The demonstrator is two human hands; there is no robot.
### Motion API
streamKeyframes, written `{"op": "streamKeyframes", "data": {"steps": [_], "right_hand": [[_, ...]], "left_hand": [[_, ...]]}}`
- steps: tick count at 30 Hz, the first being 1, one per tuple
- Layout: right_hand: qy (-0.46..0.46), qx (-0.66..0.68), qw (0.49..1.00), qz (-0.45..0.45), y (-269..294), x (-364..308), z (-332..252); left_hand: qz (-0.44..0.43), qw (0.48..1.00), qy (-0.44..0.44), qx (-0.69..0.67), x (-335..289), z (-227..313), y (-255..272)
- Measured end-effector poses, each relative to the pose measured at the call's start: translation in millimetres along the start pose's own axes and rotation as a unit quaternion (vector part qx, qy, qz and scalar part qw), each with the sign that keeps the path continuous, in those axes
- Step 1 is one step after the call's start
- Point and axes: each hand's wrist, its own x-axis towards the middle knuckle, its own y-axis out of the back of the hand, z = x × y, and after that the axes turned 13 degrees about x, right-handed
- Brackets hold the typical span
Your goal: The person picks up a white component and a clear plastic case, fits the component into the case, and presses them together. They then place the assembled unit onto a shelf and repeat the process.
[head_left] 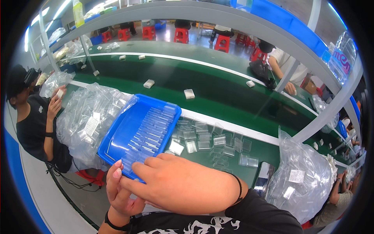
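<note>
My left hand (121, 193) is raised at the near side of the blue tray (102, 147), its fingers bent together. Across the tray's near corner reaches my right hand (157, 180), back upward, its curled fingertips against the left hand. Whatever the two hands hold between them is hidden by the fingers. Rows of clear plastic cases (154, 124) lie in the tray beyond my hands. Loose clear plastic pieces (204, 140) are scattered on the green table right of the tray, beside my right forearm.
Large clear bags stand left (89, 121) and right (300, 183) of the work spot. A dark phone-like object (265, 175) lies by the right bag. Beyond a white rail, small white items (189, 94) sit on the green conveyor belt (226, 103). A co-worker (33, 117) sits at left.
</note>
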Motion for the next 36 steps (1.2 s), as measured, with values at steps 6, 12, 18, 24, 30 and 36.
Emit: {"op": "streamKeyframes", "data": {"steps": [6,12,18,24,30,36], "right_hand": [[0.011,0.048,0.999,-0.021,1.6,0.0,1.8],[-0.041,0.049,0.995,-0.072,10.7,4.6,-7.2],[-0.073,0.044,0.993,-0.083,13.8,7.6,-10.9],[-0.101,0.047,0.989,-0.101,17.3,11.1,-15.3],[-0.059,0.024,0.994,-0.084,16.8,14.4,-15.2],[-0.059,0.019,0.995,-0.083,16.3,17.9,-17.3]], "left_hand": [[-0.008,1.0,-0.019,0.009,15.2,4.6,6.3],[0.018,0.999,-0.026,-0.012,25.4,3.5,5.7],[0.03,0.999,-0.017,-0.024,29.8,4.0,5.4],[0.008,0.999,-0.039,-0.029,29.7,-3.6,11.8],[0.055,0.997,0.035,-0.032,33.3,-1.2,13.6],[0.059,0.998,-0.015,-0.003,34.1,-5.6,14.7]]}}
